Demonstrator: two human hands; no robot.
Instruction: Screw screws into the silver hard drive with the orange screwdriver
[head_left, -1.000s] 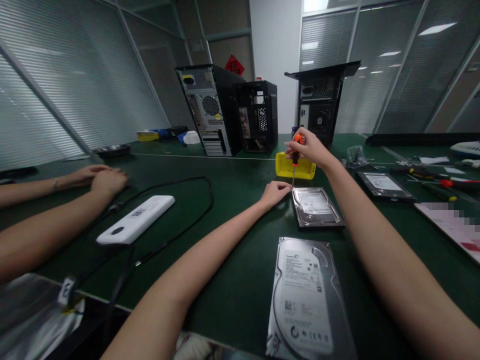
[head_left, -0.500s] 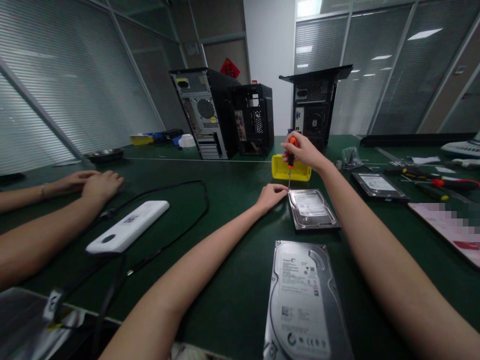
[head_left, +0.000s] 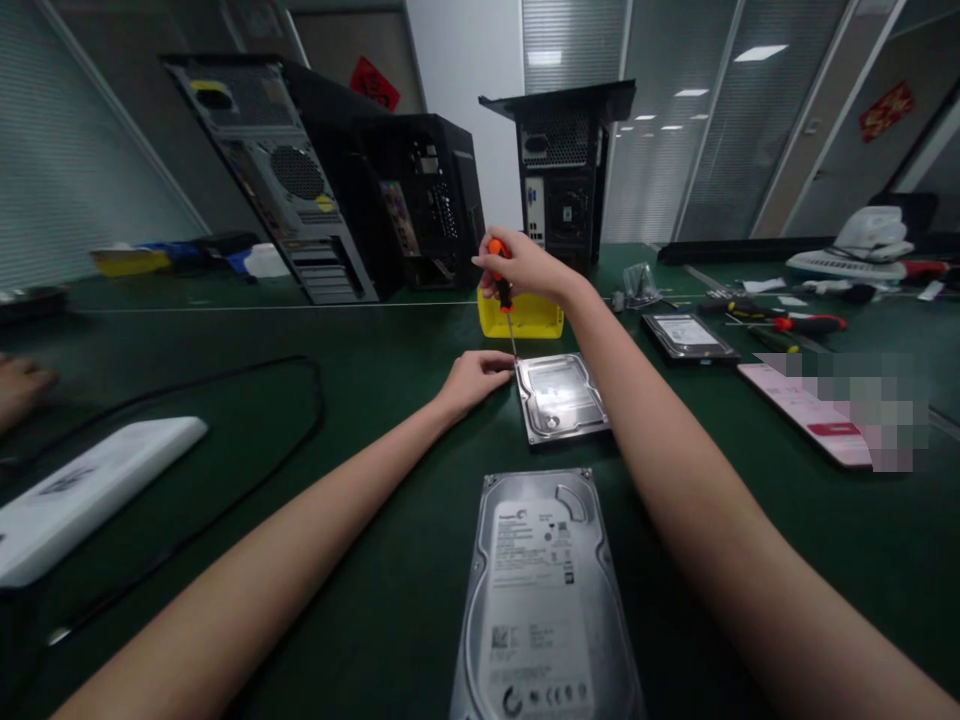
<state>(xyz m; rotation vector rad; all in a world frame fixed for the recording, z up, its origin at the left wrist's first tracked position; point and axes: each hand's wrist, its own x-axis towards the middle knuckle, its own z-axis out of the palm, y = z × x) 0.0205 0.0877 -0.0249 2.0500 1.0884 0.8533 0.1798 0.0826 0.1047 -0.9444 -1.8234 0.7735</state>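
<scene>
My right hand (head_left: 521,262) is wrapped round the orange and black handle of a screwdriver (head_left: 505,296). The screwdriver stands nearly upright, its tip at the far left corner of a silver hard drive (head_left: 562,395) lying flat on the table. At that same corner my left hand (head_left: 478,378) is closed, its thumb and fingers against the drive's edge beside the tip. Whether a screw sits under the tip is too small to tell. Closer to me lies a second, larger-looking hard drive (head_left: 544,590) with a white label. Just behind the screwdriver is a yellow tray (head_left: 536,318).
Computer cases (head_left: 315,170) stand at the back, another case (head_left: 562,170) right of them. A third hard drive (head_left: 688,337), pliers (head_left: 810,324) and a pink phone-like slab (head_left: 810,410) lie right. A white device (head_left: 97,490), black cable (head_left: 319,400) and another person's hand (head_left: 22,388) are left.
The view has swung to the right, so everything appears further left. Both my hands keep to the same corner of the drive, with the screwdriver still on it.
</scene>
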